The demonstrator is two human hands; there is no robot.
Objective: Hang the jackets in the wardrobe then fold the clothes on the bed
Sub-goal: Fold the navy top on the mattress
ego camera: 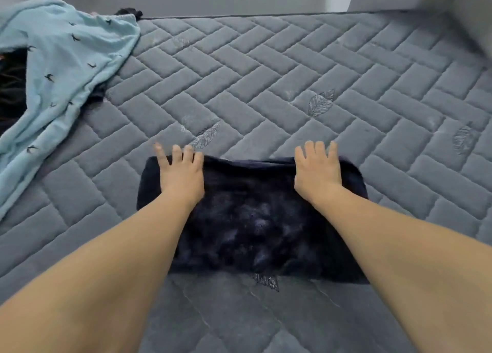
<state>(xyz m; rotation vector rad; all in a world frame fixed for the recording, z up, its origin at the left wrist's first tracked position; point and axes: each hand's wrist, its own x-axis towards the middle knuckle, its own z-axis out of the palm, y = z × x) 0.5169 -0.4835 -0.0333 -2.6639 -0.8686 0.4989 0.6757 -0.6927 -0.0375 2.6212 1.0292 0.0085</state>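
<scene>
Step in hand: a dark navy garment [255, 219] is being folded on the grey quilted mattress [292, 68]; it lies as a compact rectangle near the front edge of the bed, directly before the person.
Left hand [181, 171]: laid flat on the far left corner of the dark navy garment, fingers straight and spread, the tips reaching over the far edge onto the mattress; nothing is grasped, the cloth is only pressed.
Right hand [318, 171]: laid flat on the far right corner in the same way, fingers straight, nothing clenched or pinched.
Fold state: the far edge looks doubled over, so at least one fold is judged made; whether a further fold is wanted cannot be told.
Left to fold: a light blue garment [61, 68] with small dark bird prints lies unfolded and rumpled at the far left of the mattress, well apart from the dark one.
Also left, perhaps: dark cloth [13, 86] is partly seen beneath and beside the light blue garment; what it is cannot be made out.
Jackets and wardrobe: neither is seen, so that part cannot be confirmed as done.
Overall: the folding is judged under way, with at least one garment yet to be handled.
</scene>
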